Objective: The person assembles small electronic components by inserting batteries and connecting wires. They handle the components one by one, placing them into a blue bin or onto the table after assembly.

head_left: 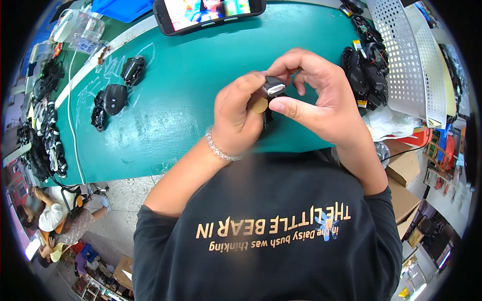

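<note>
Between my hands, above the table's near middle, is a small black plastic device (271, 82) with a pale, shiny end facing me. My left hand (236, 110) grips it from the left, its index finger bent over the top edge. A round tan patch (259, 105) shows by the left thumb; I cannot tell what it is. Around the device's right side curls my right hand (324, 98), index finger at its upper edge and thumb just below. Something dark hangs under the device, mostly hidden by my fingers.
Left on the green table (175, 100) lie a rounded black casing (115, 99) and other black parts (133, 70). A phone (210, 15) stands at the far edge. Black parts (365, 75) pile up beside a perforated metal basket (401, 55) at right. A cable (73, 115) crosses the left side.
</note>
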Demonstrator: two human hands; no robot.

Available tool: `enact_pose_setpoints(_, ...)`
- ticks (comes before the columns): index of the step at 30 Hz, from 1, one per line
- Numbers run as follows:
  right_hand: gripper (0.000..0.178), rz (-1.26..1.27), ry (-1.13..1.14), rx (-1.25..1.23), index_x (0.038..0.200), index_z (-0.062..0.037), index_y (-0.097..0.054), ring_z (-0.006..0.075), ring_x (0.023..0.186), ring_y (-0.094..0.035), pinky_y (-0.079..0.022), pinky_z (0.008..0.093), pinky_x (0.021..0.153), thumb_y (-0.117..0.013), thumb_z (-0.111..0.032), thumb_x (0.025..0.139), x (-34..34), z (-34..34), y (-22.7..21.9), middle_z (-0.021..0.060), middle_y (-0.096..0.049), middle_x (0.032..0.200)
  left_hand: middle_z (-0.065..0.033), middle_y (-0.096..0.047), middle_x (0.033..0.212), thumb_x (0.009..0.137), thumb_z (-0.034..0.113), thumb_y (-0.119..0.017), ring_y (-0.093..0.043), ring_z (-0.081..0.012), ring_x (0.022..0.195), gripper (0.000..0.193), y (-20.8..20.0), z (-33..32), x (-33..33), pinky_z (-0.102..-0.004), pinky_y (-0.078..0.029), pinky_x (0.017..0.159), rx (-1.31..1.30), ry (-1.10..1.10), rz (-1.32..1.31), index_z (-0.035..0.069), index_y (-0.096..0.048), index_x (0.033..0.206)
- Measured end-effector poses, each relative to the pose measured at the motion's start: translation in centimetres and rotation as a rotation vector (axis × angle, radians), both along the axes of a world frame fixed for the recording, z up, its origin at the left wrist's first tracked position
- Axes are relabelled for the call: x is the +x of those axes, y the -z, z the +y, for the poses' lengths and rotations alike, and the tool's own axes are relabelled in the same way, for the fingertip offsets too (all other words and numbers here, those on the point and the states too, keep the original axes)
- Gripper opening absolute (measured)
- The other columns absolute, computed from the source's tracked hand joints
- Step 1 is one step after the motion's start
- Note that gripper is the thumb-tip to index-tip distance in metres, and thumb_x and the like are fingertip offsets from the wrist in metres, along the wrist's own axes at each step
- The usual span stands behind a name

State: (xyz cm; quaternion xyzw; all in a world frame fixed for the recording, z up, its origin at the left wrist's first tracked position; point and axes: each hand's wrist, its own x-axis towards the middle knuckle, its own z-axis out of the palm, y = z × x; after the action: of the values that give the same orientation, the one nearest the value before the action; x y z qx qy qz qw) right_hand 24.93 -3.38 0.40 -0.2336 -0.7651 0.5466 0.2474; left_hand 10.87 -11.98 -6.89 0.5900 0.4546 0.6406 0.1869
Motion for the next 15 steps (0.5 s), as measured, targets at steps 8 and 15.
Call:
enact_pose_setpoints(8, 0.026, 0.040, -0.041, -0.115, 0.095, -0.0027, -0.060, 0.0080, 0.076, -0.053, -0.038, 0.0221, 0.060, -0.072, -0.011, 0.073, 0.30, 0.14, 0.24, 0.0004, -0.058, 0.081, -0.0130, -0.060, 0.082, 0.075, -0.015, -0.050, -0.060, -0.0253, 0.067, 0.031, -0.15, 0.17, 0.20, -0.0307, -0.049, 0.061, 0.053, 0.041, 0.012, 0.001, -0.050, 0.100)
enact_pose_setpoints(15, 0.023, 0.103, -0.100, 0.021, 0.094, -0.0017, -0.059, 0.0116, 0.073, -0.052, -0.037, 0.0234, 0.061, -0.069, -0.006, 0.073, 0.33, 0.60, 0.72, 0.0029, -0.054, 0.081, -0.0127, -0.061, 0.084, 0.075, -0.015, -0.050, -0.062, -0.0257, 0.070, 0.031, -0.44, 0.13, 0.23, -0.0319, -0.050, 0.066, 0.011, 0.067, -0.025, 0.002, -0.051, 0.101)
